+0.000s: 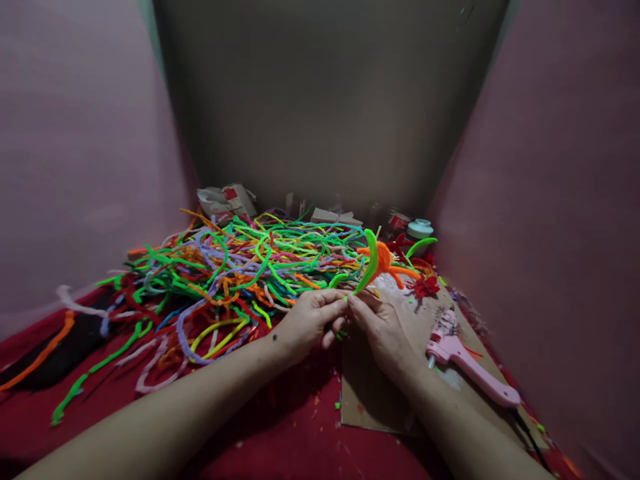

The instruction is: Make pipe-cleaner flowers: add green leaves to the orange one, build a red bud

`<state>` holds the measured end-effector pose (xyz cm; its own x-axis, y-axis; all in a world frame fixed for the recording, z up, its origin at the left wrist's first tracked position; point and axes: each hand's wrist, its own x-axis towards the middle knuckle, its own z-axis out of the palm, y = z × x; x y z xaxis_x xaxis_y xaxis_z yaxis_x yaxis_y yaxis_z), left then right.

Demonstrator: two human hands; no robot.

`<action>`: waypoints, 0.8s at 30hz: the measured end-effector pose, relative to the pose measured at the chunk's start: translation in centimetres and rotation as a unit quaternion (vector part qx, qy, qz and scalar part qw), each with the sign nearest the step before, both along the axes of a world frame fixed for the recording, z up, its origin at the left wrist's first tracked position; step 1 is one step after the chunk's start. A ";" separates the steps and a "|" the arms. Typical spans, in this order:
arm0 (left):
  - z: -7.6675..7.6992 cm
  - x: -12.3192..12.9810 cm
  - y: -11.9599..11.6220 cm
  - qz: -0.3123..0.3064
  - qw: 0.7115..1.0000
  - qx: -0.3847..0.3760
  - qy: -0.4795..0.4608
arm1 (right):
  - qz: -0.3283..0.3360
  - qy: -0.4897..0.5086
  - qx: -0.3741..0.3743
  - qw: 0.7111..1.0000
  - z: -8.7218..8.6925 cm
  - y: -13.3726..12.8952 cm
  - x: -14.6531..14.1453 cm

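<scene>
Both hands meet in the middle of the view, pinching the low end of a pipe cleaner flower with orange petals. A bright green leaf rises from the point where the fingertips come together. My left hand is closed, thumb and forefinger on the green stem. Against it, my right hand is closed as well, its thumb at the same spot. The fingers cover most of the stem. Behind the hands, to the left, spreads a large tangled heap of multicoloured pipe cleaners.
A pink glue gun lies at the right on a cardboard sheet, its cord trailing toward me. Near it are a red pipe cleaner flower and a jar with a pale lid. Red cloth covers the surface; pink walls flank both sides.
</scene>
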<state>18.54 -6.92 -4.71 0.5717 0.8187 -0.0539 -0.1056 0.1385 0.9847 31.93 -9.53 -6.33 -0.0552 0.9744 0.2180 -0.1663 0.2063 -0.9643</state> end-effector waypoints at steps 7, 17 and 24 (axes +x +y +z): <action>-1.0 -0.1 0.6 -0.051 0.989 -0.101 -0.099 | 0.008 -0.013 0.010 1.000 0.1 0.2 0.4; -0.7 0.1 0.5 -0.010 0.997 0.056 0.043 | 0.002 0.041 0.005 0.999 -0.4 0.3 0.0; -1.8 0.2 -0.1 0.067 0.956 0.235 0.159 | -0.023 0.018 0.000 1.000 -0.2 0.4 0.2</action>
<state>18.76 -7.04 -6.46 0.4753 0.8601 0.1855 0.2235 -0.3219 0.9200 32.09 -9.15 -6.51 -0.0021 0.9759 0.2181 -0.1912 0.2137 -0.9580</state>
